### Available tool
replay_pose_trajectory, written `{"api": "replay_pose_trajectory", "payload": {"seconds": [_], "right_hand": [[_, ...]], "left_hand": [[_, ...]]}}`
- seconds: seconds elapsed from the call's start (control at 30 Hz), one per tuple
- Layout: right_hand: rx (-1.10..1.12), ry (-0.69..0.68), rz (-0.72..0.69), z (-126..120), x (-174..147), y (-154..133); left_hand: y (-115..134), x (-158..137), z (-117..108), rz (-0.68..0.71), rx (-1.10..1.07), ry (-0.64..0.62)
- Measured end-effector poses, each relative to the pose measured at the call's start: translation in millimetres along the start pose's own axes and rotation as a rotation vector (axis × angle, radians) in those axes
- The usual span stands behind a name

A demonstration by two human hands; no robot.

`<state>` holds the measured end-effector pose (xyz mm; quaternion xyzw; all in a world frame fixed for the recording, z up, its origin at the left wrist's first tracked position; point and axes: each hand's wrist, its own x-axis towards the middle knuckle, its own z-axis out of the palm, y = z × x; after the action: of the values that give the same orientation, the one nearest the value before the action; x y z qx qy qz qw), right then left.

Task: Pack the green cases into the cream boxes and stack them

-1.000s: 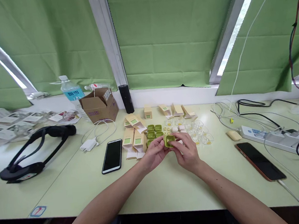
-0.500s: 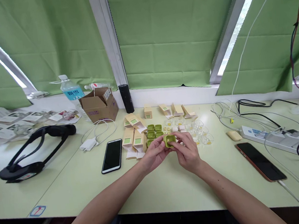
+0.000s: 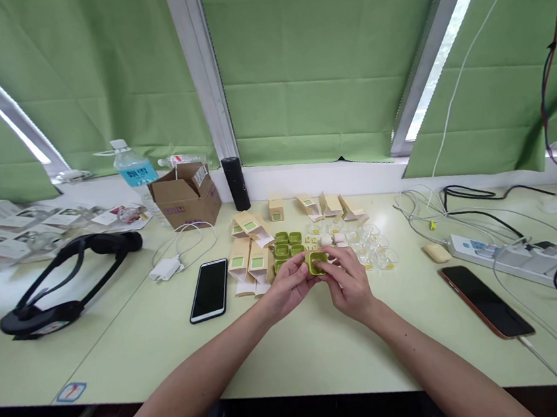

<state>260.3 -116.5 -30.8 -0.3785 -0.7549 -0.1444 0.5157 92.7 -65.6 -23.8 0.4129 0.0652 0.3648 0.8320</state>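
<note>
A small green square cup (image 3: 317, 257) is held up just above the table, its hollow side facing me. My left hand (image 3: 292, 285) grips it from the left, thumb on the near side. My right hand (image 3: 352, 282) holds its right edge, with a finger reaching into the hollow; whatever may lie under that fingertip is hidden. Behind my hands stand several more green cups (image 3: 281, 250), partly covered by my left fingers. Small yellow square pieces (image 3: 307, 239), white-pink blocks (image 3: 338, 237) and clear plastic covers (image 3: 370, 230) lie beyond my right hand.
Opened cardboard sleeves (image 3: 259, 261) lie left of the cups, others (image 3: 330, 204) behind. A phone (image 3: 209, 291), headset (image 3: 69, 303), carton (image 3: 185, 198) and black cylinder (image 3: 235, 184) stand or lie leftward. On the right are another phone (image 3: 487, 300), a power strip (image 3: 508, 262) and tangled cables.
Hardly anything differs. Both hands keep the green cup in nearly the same place, with only a slight shift of the fingers and the view.
</note>
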Motion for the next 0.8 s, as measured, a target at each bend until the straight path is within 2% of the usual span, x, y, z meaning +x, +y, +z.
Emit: {"api": "replay_pose_trajectory", "payload": {"seconds": [0.23, 0.33, 0.43, 0.53, 0.63, 0.8], "right_hand": [[0.048, -0.032, 0.038, 1, 1, 1], [0.101, -0.042, 0.071, -1, 4, 2], [0.08, 0.03, 0.165, -7, 7, 7], [-0.121, 0.075, 0.263, -13, 9, 18], [-0.285, -0.035, 0.338, -17, 10, 29], [-0.448, -0.439, 0.495, -33, 23, 31]], "left_hand": [[3, -2, 2, 0.009, -0.019, 0.02], [4, -1, 0, 0.031, -0.004, 0.068], [6, 2, -5, 0.14, 0.034, 0.155], [8, 7, -11, 0.263, 0.06, 0.247], [8, 11, -17, 0.306, 0.055, 0.328], [5, 12, -20, 0.309, 0.071, 0.363]]}}
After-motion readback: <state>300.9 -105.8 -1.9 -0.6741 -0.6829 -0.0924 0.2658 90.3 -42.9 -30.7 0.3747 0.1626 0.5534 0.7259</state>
